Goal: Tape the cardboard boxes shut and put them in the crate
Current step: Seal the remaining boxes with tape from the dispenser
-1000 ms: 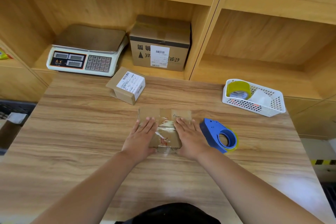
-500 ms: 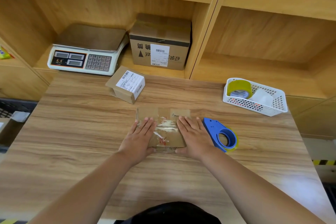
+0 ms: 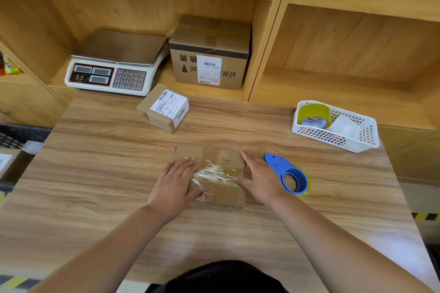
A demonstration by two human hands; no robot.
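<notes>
A small flat cardboard box (image 3: 220,173) with clear tape across its top lies in the middle of the wooden table (image 3: 95,173). My left hand (image 3: 175,184) rests flat on the box's left side, fingers straight. On the box's right side my right hand (image 3: 260,178) presses down, its fingers extended and its thumb on the top. A blue tape dispenser (image 3: 289,175) lies just right of my right hand. Another small box (image 3: 164,107) with a white label sits farther back. A black crate (image 3: 14,135) shows at the left edge, below the table.
A weighing scale (image 3: 114,66) and a larger labelled carton (image 3: 210,54) stand in the shelf behind the table. A white basket (image 3: 333,126) with a yellow tape roll sits at the back right. An open carton (image 3: 12,164) lies low at the left.
Both hands have slid slightly apart along the box top, the right hand moving toward the right edge. The box itself stays in place.
</notes>
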